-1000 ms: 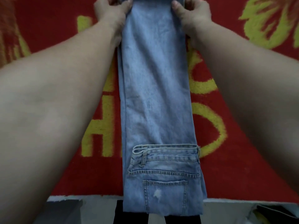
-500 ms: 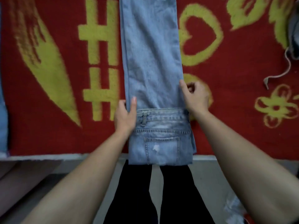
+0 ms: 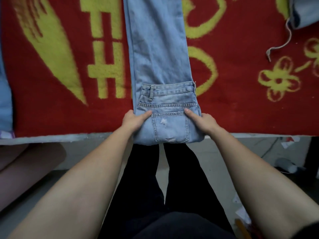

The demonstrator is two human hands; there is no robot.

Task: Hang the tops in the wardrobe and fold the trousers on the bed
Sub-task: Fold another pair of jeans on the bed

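Pale jeans [image 3: 158, 54] on bed [image 3: 51, 109] (waist folded over), seemingly doubled lengthwise.

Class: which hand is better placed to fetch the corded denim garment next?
The right hand: the garment lies far right on the blanket, its side; the left hand would reach across the jeans.

Yr L forearm [image 3: 96, 169] and R forearm [image 3: 250, 169] are bare, both reaching fwd and converging twd centre. L hand [image 3: 133, 120] grips the L edge of the folded jeans [image 3: 170, 125]: thumb flat on top, pointing inward, other fingers hidden under the edge. R hand [image 3: 206, 122] grips the R edge likewise, thumb on top, remaining fingers curled at the side. Hands level, apart.
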